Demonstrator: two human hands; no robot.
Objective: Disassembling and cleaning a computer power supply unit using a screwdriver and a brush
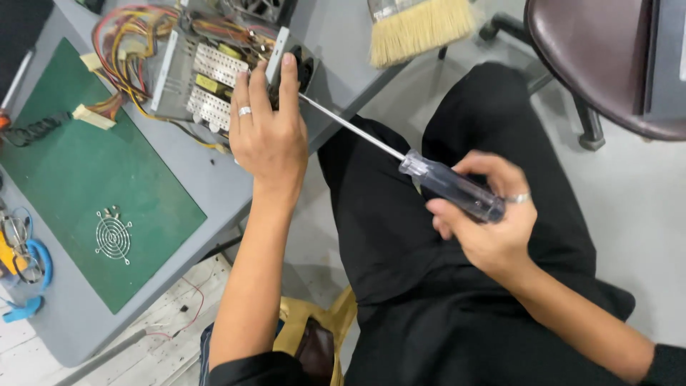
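Note:
An opened metal power supply unit (204, 78) with bundles of coloured wires sits near the edge of a grey table (193, 182). My left hand (268, 129), wearing a ring, grips the unit's near side, beside its black fan. My right hand (489, 221) holds a screwdriver (457, 189) by its clear plastic handle. The long metal shaft runs up and left, and its tip meets the unit's casing just right of my left fingers.
A green cutting mat (78, 164) covers part of the table, with a round wire fan grille (113, 236) on it. A wide paintbrush (418, 25) lies at the table's far edge. A dark chair (593, 64) stands at the right. Blue-handled tools (28, 264) lie at the left.

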